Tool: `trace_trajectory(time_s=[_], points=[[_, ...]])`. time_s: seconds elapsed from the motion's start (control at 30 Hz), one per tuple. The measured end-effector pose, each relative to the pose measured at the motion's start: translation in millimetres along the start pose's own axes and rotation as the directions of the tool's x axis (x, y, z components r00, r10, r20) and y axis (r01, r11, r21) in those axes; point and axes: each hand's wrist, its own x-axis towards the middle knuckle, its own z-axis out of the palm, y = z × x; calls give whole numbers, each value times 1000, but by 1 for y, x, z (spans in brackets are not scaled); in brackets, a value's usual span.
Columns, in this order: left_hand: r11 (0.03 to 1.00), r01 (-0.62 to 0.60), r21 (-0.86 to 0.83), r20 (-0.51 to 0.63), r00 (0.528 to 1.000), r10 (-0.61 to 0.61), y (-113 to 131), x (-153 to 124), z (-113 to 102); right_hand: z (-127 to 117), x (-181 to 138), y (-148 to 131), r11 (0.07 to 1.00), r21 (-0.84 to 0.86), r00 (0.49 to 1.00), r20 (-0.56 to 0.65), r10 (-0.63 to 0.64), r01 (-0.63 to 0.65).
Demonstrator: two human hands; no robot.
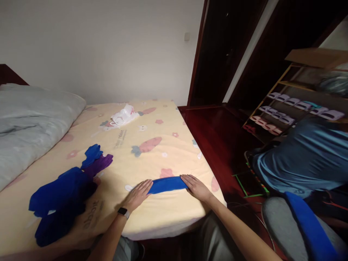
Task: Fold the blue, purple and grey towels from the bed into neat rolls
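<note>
A small blue cloth strip (166, 184) lies flat on the yellow patterned bed sheet (152, 159) near the bed's front edge. My left hand (138, 195) rests flat on the strip's left end, fingers stretched out; a dark watch sits on that wrist. My right hand (196, 187) lies flat on the strip's right end, fingers spread. A heap of blue and purple cloths (67, 188) sits on the sheet to the left of my left arm.
A grey duvet (29, 123) covers the bed's left side. A white plastic bag (123, 116) lies at the far end. Right of the bed are dark red floor (217, 137), a shoe rack with slippers (293, 108), a blue bundle (307, 159) and a grey-blue seat (299, 224).
</note>
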Motion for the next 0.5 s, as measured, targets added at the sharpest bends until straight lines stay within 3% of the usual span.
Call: trace_trajectory(time_s=[0.17, 0.27, 0.37, 0.5], points=[[999, -27, -19, 12, 1000, 28, -11, 0, -2, -3, 0, 5, 998, 41, 998, 17, 52, -53], [974, 96, -208, -5, 995, -99, -10, 7, -10, -8, 2, -1, 983, 115, 990, -3, 144, -143], [828, 284, -484, 7, 947, -321, -5, 14, -16, -17, 5, -2, 909, 320, 957, -22, 289, -267], [571, 384, -726, 34, 849, -528, -1, 20, -10, -26, 6, 6, 646, 618, 848, 65, 525, -448]])
